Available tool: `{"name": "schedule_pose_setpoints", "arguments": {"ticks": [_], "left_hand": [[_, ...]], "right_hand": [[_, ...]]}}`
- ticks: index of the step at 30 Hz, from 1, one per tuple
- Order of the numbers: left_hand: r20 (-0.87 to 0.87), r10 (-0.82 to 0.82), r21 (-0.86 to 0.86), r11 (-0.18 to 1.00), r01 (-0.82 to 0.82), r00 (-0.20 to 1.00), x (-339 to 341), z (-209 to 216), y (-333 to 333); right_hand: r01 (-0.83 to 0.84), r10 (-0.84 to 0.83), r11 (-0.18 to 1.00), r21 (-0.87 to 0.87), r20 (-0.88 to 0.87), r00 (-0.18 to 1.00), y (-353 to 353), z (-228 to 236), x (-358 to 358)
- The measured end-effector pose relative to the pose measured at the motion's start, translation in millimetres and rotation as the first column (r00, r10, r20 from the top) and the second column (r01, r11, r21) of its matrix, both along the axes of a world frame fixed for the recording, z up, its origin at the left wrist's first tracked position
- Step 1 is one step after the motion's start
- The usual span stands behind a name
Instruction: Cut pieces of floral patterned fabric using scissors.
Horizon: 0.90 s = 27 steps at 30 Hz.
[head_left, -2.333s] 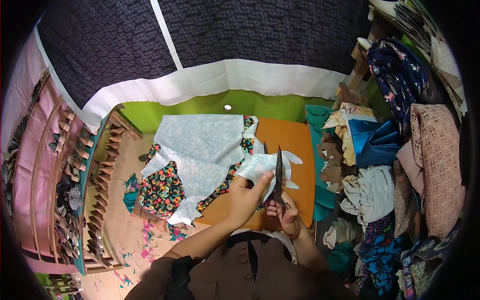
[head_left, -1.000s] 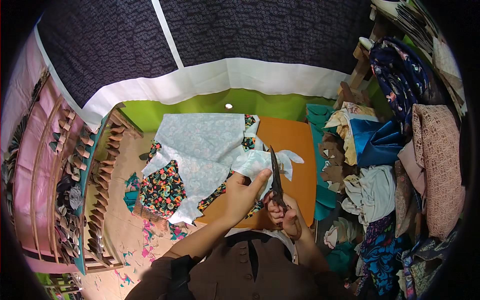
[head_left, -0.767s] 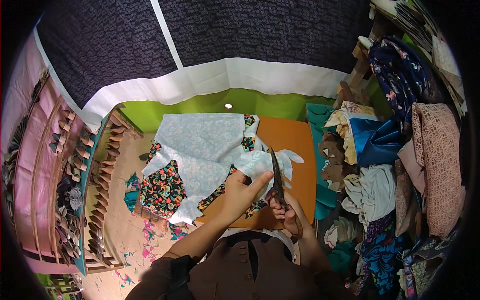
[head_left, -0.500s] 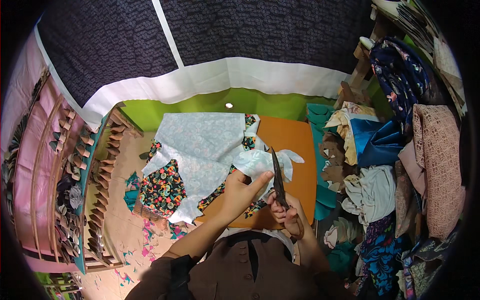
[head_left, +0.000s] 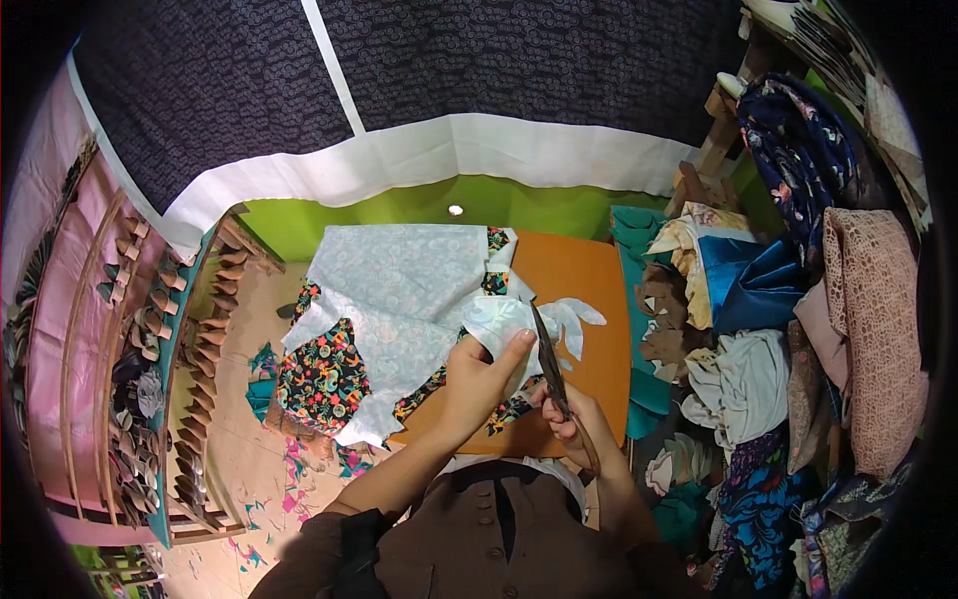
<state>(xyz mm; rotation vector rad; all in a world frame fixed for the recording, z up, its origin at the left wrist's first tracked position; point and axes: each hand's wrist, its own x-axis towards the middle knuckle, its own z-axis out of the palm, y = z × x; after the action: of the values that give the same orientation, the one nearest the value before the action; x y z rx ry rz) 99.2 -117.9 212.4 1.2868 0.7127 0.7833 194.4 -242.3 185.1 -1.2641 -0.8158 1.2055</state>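
Note:
My left hand (head_left: 481,383) pinches a piece of pale-backed fabric (head_left: 494,317) between thumb and fingers. Dark metal scissors (head_left: 549,366) are in my right hand (head_left: 573,424), their blades pointing away from me along the right side of that piece. A narrow curved strip of the pale cloth (head_left: 581,311) hangs just beyond the blades. Behind and left of my hands, a larger sheet of floral fabric (head_left: 394,262) lies mostly with its pale back up. Folded parts of it show a black ground with bright flowers.
The orange-brown table (head_left: 589,275) carries the fabric. On the right are heaped folded cloths, among them a shiny blue one (head_left: 748,283). A rack of shoe-shaped pieces (head_left: 205,359) stands at the left. Coloured scraps (head_left: 294,469) litter the floor. A dark curtain (head_left: 519,70) hangs behind.
The scissors have tilted and shifted slightly left, closer to the piece in my left hand. My right hand has turned a little. The large fabric sheet stays put.

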Motion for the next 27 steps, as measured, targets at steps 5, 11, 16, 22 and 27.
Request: {"name": "schedule_pose_setpoints", "arguments": {"ticks": [5, 11, 16, 22, 27], "left_hand": [[-0.088, 0.006, 0.084, 0.996, 0.001, 0.996, 1, -4, -2], [-0.030, 0.036, 0.100, 0.994, -0.033, 0.999, 0, -5, -1], [-0.088, 0.006, 0.084, 0.996, 0.002, 0.996, -2, -2, 1], [-0.195, -0.114, 0.103, 0.985, 0.136, 0.974, -6, -5, 4], [-0.209, -0.161, 0.089, 0.979, 0.182, 0.965, -6, 3, 6]], "right_hand": [[0.033, -0.033, 0.999, -0.008, -0.008, 0.999, 5, 6, -3], [0.029, -0.030, 1.000, -0.008, -0.096, 0.995, 2, 9, -5], [-0.014, -0.026, 0.989, -0.146, -0.272, 0.962, 4, 7, -2], [0.024, -0.070, 0.986, -0.166, -0.277, 0.958, 6, -9, 1], [-0.048, 0.010, 0.991, -0.124, -0.290, 0.957, 2, -8, 6]]}}
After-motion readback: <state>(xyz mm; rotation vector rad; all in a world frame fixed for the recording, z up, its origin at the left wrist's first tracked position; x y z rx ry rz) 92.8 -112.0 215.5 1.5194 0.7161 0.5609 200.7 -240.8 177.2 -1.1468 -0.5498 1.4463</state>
